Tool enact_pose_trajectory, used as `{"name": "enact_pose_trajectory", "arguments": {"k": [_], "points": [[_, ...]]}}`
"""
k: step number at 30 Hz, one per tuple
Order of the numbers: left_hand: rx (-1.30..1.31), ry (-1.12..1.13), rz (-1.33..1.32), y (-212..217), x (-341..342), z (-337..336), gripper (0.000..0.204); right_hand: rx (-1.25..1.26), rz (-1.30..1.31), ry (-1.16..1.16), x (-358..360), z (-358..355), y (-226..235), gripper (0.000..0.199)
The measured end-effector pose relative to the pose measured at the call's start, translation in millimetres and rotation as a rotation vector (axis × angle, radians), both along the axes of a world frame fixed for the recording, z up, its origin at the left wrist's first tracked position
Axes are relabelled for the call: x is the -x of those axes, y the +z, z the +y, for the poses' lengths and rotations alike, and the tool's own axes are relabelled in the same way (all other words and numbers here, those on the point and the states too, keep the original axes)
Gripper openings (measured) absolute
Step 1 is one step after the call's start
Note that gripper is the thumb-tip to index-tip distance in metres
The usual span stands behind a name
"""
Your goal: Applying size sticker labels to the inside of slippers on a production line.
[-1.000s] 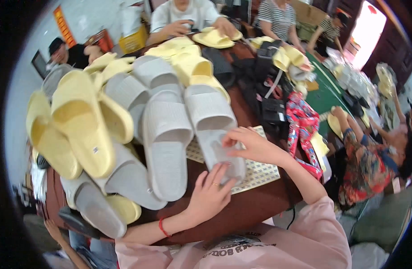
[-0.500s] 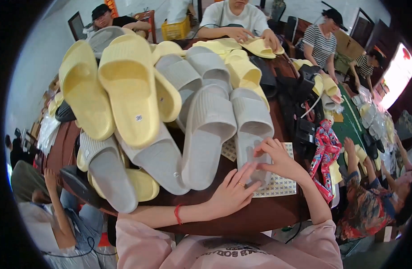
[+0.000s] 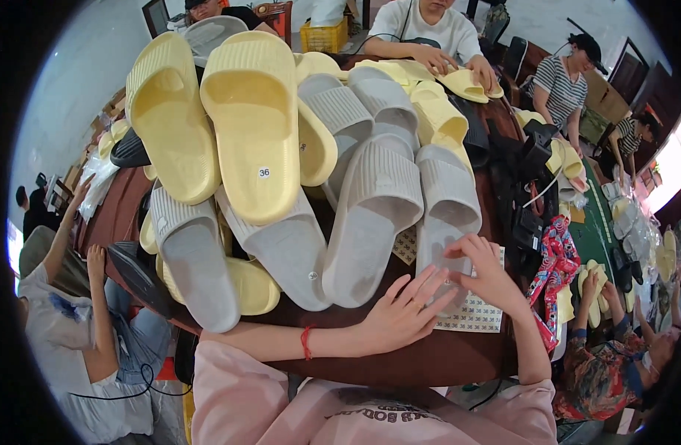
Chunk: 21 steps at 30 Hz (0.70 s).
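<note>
A grey slide slipper (image 3: 445,230) lies heel toward me on the table, under both my hands. My left hand (image 3: 403,315) has its fingers stretched out and rests across the slipper's heel end. From the other side my right hand (image 3: 492,276) reaches over the insole, fingers bent and thumb apart from the index finger, its tips at the heel. A small round mark shows near that thumb. Partly beneath the slipper lies a sheet of small printed stickers (image 3: 477,315). Just left is another grey slide slipper (image 3: 366,230).
Yellow slide slippers (image 3: 255,141) with a round label are piled on grey ones at left. A dark device with cables (image 3: 529,226) and a red patterned strap (image 3: 554,259) lie at right. Co-workers sit around; one across the table (image 3: 429,33) handles yellow slippers.
The view has shifted, so the table and pile appear moved right. My left fingers look straighter over the heel; my right hand stays at the same slipper.
</note>
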<state>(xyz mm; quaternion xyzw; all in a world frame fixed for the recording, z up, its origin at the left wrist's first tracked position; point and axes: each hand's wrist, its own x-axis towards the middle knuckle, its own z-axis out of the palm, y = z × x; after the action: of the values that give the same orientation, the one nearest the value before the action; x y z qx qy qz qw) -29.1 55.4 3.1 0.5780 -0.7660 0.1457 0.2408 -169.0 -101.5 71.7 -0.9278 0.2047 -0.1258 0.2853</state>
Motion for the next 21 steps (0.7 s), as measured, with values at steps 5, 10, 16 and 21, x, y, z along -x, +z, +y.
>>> {"name": "enact_pose_trajectory", "arguments": {"k": [5,10,16,21], "points": [[-0.13,0.023,-0.022,-2.2,0.3,-0.5,0.058,-0.011,-0.06,-0.033,2.4,3.3,6.0,0.037],[0.109,0.036,0.0,2.4,-1.3,-2.2,0.051,0.176,0.028,-0.069,-1.2,5.4,2.5,0.035],[-0.077,-0.018,0.082,3.6,-5.8,-4.9,0.053,0.253,-0.14,-0.029,0.5,-1.1,-7.4,0.018],[0.123,0.024,0.07,0.7,-3.3,-4.1,0.05,0.397,-0.109,0.069,-4.4,4.9,-4.7,0.008]]}}
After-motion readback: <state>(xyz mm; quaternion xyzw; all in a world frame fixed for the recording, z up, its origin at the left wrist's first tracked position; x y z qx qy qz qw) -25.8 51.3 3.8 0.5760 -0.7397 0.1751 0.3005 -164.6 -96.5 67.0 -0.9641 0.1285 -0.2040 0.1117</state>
